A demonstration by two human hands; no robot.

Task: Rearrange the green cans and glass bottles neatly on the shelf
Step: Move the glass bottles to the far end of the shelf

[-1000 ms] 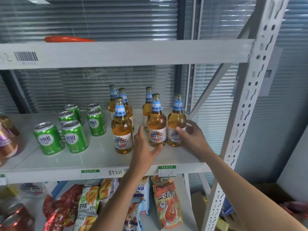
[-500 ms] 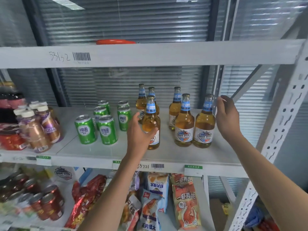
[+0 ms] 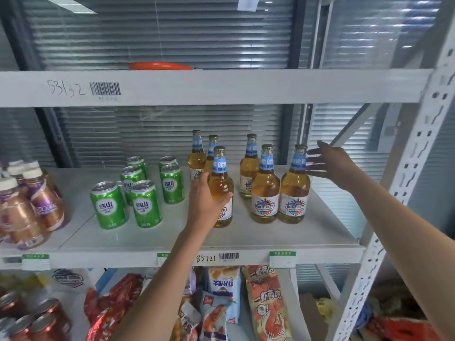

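Several green cans (image 3: 145, 204) stand in a loose cluster left of centre on the white middle shelf (image 3: 172, 242). Several amber glass bottles with blue neck labels stand to their right. My left hand (image 3: 205, 201) is wrapped around the body of the front left bottle (image 3: 220, 183), which stands on the shelf. Two bottles stand side by side at the front right, the rightmost bottle (image 3: 295, 190) nearest my right hand (image 3: 331, 166). That hand is open with fingers spread, level with the bottle's neck and just right of it. Three more bottles stand behind.
Purple and copper drink bottles (image 3: 37, 205) crowd the shelf's left end. A perforated white upright (image 3: 403, 193) and a diagonal brace bound the right side. The upper shelf beam (image 3: 221, 87) hangs overhead. Snack bags (image 3: 266, 303) and red cans fill the shelf below.
My left hand has closed around the front left bottle. My right hand has let go of the rightmost bottle, risen to its neck height and spread open. The camera has panned left.
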